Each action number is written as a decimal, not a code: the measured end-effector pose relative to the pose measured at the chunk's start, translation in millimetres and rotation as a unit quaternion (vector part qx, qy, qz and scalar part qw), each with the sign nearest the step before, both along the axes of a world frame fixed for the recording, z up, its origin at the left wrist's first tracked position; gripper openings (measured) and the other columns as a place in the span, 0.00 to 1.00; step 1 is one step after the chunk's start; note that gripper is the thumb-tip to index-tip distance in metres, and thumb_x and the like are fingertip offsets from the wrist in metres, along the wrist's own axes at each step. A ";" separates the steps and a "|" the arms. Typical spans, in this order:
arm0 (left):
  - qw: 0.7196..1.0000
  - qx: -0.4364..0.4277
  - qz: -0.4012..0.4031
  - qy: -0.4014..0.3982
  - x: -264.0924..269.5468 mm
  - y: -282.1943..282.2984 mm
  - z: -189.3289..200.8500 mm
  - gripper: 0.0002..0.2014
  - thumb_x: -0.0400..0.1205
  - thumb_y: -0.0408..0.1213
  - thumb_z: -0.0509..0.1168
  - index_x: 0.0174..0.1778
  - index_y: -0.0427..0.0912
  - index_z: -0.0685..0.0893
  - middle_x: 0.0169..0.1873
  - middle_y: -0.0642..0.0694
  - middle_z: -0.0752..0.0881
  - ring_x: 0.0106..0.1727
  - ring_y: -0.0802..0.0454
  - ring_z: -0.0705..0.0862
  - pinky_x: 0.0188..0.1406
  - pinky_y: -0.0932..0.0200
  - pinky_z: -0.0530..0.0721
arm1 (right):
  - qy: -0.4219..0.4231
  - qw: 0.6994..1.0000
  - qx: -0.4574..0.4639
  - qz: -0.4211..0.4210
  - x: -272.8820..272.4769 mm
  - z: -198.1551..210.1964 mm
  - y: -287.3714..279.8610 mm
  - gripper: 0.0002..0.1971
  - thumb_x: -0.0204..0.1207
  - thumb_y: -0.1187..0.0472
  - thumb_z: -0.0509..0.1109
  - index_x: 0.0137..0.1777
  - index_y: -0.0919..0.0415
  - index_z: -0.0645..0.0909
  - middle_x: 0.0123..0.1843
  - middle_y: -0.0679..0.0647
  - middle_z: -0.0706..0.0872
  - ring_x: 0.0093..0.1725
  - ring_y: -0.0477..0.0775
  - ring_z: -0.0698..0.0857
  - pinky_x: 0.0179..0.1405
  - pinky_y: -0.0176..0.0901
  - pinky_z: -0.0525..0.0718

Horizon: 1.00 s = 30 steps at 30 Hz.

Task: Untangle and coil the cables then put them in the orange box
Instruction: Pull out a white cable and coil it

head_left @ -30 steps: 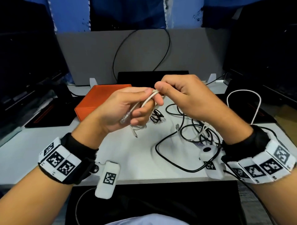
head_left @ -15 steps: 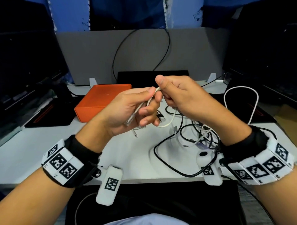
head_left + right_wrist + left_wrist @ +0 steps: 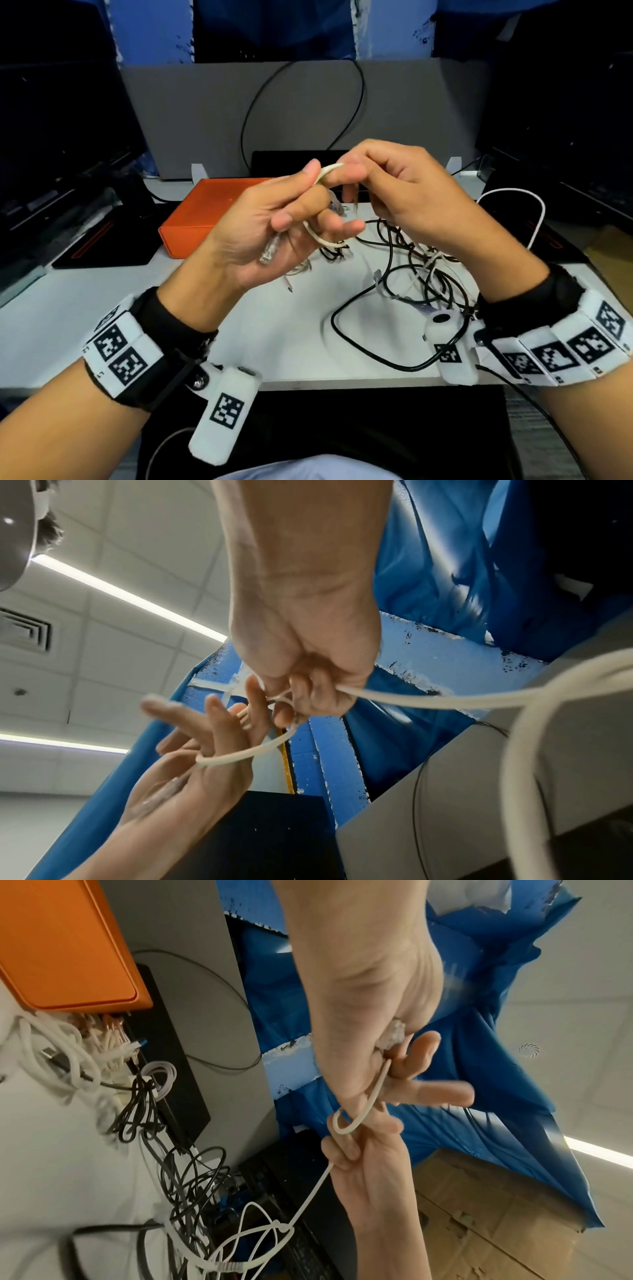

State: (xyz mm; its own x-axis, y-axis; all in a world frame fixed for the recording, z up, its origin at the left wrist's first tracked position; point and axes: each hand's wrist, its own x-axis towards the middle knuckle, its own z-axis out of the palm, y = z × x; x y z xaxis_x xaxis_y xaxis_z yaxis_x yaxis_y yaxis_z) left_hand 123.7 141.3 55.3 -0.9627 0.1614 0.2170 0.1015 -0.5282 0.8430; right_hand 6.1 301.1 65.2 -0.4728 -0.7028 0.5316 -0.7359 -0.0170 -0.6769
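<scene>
Head view grip: left hand (image 3: pixel 274 226) holds white cable (image 3: pixel 325 171) wound over its fingers; right hand (image 3: pixel 404 195) pinches the feed.
Coil: barely started.
Remaining: black cable tangle (image 3: pixel 421 274) on desk, well apart.
Orange box (image 3: pixel 202 219): lid on, nothing stowed.

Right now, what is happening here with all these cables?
A person is winding a thin white cable around the fingers of the left hand, and the right hand pinches it and feeds it on. The other black and white cables lie tangled on the white desk. The orange box stands closed behind them.
</scene>
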 end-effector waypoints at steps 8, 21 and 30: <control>0.970 0.124 0.182 0.101 -0.9 -26.4 18.7 0.19 0.95 0.37 0.50 0.63 0.28 0.83 0.40 0.45 0.87 0.45 0.52 0.94 0.52 0.40 0.91 | 0.106 0.958 0.256 -0.073 -4.8 -22.2 -7.5 0.14 0.91 0.45 0.58 0.67 0.40 0.83 0.32 0.33 0.84 0.31 0.35 0.79 0.37 0.43 0.74; 0.777 -0.608 0.147 0.073 -2.8 -26.6 -2.8 0.14 0.95 0.42 0.53 0.56 0.39 0.82 0.35 0.49 0.92 0.24 0.42 0.80 0.35 0.48 0.85 | 0.165 0.958 0.235 -0.011 12.3 -3.2 4.3 0.11 0.82 0.42 0.72 0.44 0.45 0.89 0.31 0.42 0.82 0.31 0.46 0.78 0.32 0.43 0.74; 0.952 -0.302 -0.023 0.044 3.7 -35.0 2.1 0.21 0.91 0.43 0.53 0.58 0.31 0.85 0.20 0.49 0.59 0.15 0.56 0.56 0.20 0.61 0.70 | 0.169 0.966 0.164 -0.106 -5.0 3.5 12.0 0.17 0.82 0.40 0.68 0.35 0.47 0.78 0.30 0.34 0.80 0.30 0.43 0.77 0.29 0.43 0.68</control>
